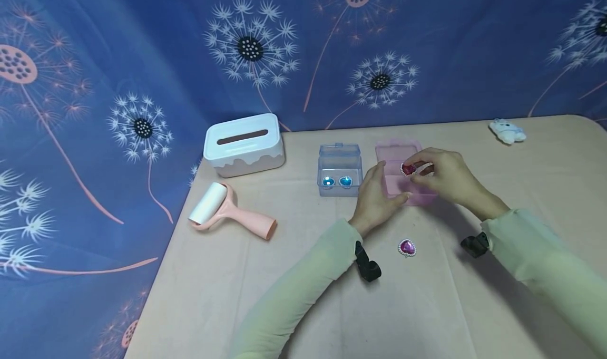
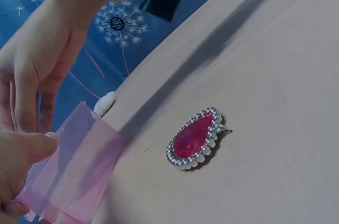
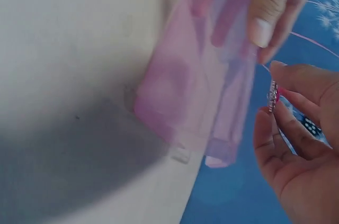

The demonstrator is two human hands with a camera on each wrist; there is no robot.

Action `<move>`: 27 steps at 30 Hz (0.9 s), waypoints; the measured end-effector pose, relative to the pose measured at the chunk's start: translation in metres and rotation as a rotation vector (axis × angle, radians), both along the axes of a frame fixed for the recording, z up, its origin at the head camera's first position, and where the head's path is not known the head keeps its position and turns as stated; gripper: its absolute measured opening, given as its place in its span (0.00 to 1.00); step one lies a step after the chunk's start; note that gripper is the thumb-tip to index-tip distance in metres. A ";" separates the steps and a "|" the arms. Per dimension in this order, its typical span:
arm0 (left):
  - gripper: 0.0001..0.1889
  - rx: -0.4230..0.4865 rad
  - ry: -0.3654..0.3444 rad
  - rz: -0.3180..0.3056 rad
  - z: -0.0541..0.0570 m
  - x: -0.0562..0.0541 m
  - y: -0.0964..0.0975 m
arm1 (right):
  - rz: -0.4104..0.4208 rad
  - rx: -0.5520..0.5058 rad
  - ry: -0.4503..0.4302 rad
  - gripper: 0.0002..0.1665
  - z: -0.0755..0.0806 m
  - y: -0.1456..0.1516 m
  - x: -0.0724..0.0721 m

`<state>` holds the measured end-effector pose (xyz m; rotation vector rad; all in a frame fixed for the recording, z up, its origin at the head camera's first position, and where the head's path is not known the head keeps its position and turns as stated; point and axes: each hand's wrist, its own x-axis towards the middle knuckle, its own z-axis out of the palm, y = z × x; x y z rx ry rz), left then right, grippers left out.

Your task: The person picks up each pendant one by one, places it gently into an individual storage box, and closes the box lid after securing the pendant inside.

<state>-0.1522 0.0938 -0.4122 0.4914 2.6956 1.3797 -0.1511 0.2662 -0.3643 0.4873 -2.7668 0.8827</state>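
Above pink box (image 1: 396,183), red jewel (image 1: 408,169), silver-edged, beaded

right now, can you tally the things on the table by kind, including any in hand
Blue gems: 2
Pink-red gems: 2, one pinched by the right hand
Boxes: 3, the blue box, pink box and white box
Roller: 1
White lump: 1
Total: 9

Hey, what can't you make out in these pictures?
Head: part of the pink plastic box, behind the left hand and right hand.
Head: what the white object is, too small.
Right wrist: the held red gem's face, turned nearly edge-on.
Left wrist: most of the left hand, cut off by the left edge.
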 end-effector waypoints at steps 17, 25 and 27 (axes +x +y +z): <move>0.47 -0.008 0.007 0.001 0.000 0.000 -0.001 | 0.099 0.081 -0.174 0.10 -0.020 -0.013 -0.021; 0.48 -0.007 0.024 0.004 -0.001 0.000 -0.002 | 0.206 0.150 -0.197 0.09 -0.020 -0.017 -0.028; 0.47 -0.005 0.032 -0.001 -0.001 0.000 -0.002 | 0.216 0.154 -0.213 0.10 -0.021 -0.017 -0.029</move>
